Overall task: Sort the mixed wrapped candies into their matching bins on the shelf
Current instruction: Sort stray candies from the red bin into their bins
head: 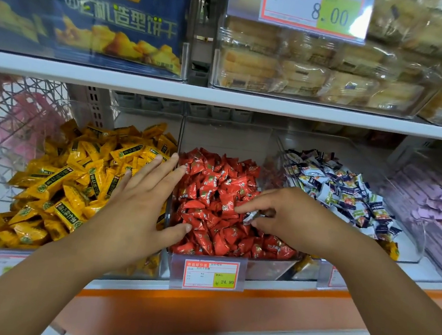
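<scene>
The right hand (286, 216) had its grip clamped on a single stray sweet (250, 218). Thumb and forefinger were curled in and pinched the small white-and-dark wrapper, just over the heap of red sweets (211, 191) in the middle bin (266, 270).

At nine o'clock from it, the left hand (141, 202) lay flat with its grip apart, the fingers straight and spread. It reached across the clear divider (182, 132), so that the thumb tip touched the red heap while the fingers were over the yellow sweets (75, 175) in the next bin along.

At three o'clock from the right hand, another clear bin held a pile of white-and-navy sweets (343, 192), wrapped in colours much like the pinched one. Farther round at three o'clock sat pale purple packets (430, 207).

At six o'clock, a price tag (210, 275) reading 24.90 hung on the front of the middle bin, above the orange edge of the shelf (199, 297).

At twelve o'clock ran a white upper shelf (222, 97). On it stood a blue biscuit box (121, 18) towards eleven o'clock and clear-wrapped cakes (308, 67) towards one o'clock, with a label (315, 10) reading 8.00 above them. Far out at nine o'clock was a wire basket (13, 121) with something pink inside, too blurred to make out.
</scene>
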